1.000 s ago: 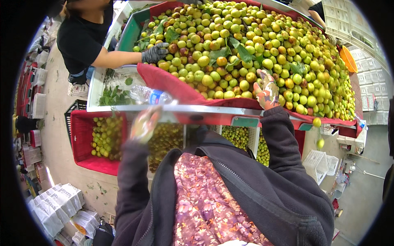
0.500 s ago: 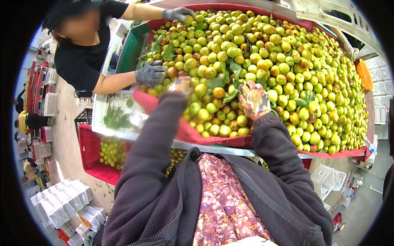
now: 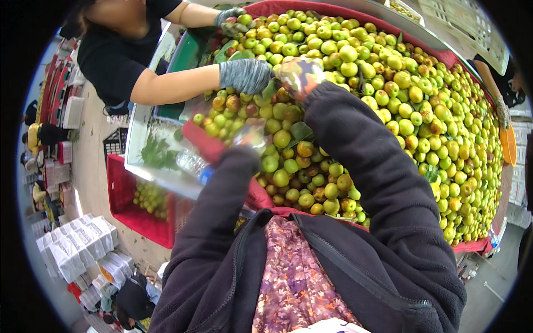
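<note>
My right hand (image 3: 300, 75), in a camouflage glove, reaches into the heap of green and brownish round fruit (image 3: 405, 83), beside a co-worker's gloved hand (image 3: 244, 75) and a dark leaf (image 3: 269, 89); its fingertips are unclear. My left hand (image 3: 250, 137), also gloved, is smeared by motion low over the fruit at the heap's left part, near the folded red cloth lining (image 3: 202, 139). Left of it, a clear plastic bottle (image 3: 189, 162) and loose leaves (image 3: 155, 150) lie in a pale tray (image 3: 133, 161).
The co-worker (image 3: 116, 61) leans in from the left, other hand (image 3: 230, 19) at the upper edge. A red crate (image 3: 116, 205) of fruit sits below left, wrapped stacks (image 3: 78, 244) beyond. An orange bowl (image 3: 508, 144) and another person (image 3: 494, 83) are at the right.
Both my hands have moved up from the front edge onto the fruit, the right also leftward toward the co-worker's hand, whose lower hand has shifted right. The heap fills more of the view.
</note>
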Tool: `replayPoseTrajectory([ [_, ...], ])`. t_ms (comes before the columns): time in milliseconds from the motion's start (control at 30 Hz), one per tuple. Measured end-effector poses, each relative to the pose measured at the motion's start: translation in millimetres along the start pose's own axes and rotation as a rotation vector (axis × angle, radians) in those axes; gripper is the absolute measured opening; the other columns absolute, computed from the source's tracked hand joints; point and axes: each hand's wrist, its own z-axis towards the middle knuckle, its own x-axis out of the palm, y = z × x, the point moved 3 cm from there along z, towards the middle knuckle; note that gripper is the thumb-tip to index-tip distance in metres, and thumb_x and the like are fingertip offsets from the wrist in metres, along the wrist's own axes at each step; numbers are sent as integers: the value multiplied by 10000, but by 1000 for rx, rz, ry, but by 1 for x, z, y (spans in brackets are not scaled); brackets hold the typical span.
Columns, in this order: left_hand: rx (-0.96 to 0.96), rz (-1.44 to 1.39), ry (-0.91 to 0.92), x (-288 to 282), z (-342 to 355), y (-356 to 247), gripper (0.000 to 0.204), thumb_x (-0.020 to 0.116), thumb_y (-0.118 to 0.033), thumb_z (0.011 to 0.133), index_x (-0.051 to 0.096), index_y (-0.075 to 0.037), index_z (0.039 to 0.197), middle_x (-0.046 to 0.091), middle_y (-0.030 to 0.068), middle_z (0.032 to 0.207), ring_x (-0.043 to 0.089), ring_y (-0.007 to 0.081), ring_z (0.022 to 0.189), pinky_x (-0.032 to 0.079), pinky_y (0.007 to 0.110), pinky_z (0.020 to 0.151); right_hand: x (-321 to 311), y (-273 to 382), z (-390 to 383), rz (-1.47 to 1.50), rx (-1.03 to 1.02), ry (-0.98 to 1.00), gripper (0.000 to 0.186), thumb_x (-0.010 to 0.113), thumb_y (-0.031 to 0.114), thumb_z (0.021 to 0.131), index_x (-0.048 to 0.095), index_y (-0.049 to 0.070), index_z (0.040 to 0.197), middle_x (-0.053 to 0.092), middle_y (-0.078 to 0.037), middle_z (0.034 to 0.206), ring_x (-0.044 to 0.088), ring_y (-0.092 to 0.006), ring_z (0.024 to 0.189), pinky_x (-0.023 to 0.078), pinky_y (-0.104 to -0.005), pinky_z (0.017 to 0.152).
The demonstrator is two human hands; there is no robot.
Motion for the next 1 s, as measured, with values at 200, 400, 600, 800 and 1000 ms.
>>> replayPoseTrajectory([
  [200, -216, 150, 463, -28, -3, -26, 311, 571, -196, 870, 575, -79, 1157, 608, 147, 1127, 612, 295, 917, 507, 407, 752, 50, -1, 25, 32, 123, 242, 233, 653, 204, 760, 695, 141, 980, 692, -139, 913, 684, -303, 863, 540, -441, 729],
  [400, -562, -465, 136, -38, 22, -2, 246, 541, -200, 871, 565, -50, 1064, 613, 114, 1058, 612, 267, 930, 490, 351, 698, 56, 1, 33, 88, 278, 448, 271, 567, 254, 871, 674, 141, 1093, 660, -139, 1115, 627, -278, 1068, 486, -416, 866],
  [600, -371, 116, 370, -48, 30, 23, 333, 552, -296, 870, 569, -65, 1109, 609, 128, 1118, 611, 287, 969, 495, 377, 755, 37, 15, 20, -132, 105, 528, 264, 610, 315, 845, 708, 140, 1015, 702, -81, 996, 666, -260, 979, 484, -404, 807],
  [800, -320, 202, 503, -56, 56, 34, 384, 566, -364, 872, 588, -93, 1143, 607, 142, 1174, 619, 313, 979, 508, 411, 791, -10, -23, -18, 165, 57, 301, 291, 526, 217, 865, 642, 116, 1112, 674, -159, 988, 663, -286, 885, 519, -405, 707],
  [1000, -736, -1105, 14, -41, 126, 56, 213, 462, -137, 952, 588, -62, 1106, 634, 120, 979, 617, 175, 856, 474, 236, 593, -107, -117, -107, 855, 191, -315, 304, 566, 217, 897, 604, 62, 1156, 596, -5, 839, 489, -61, 619, 370, -183, 519],
])
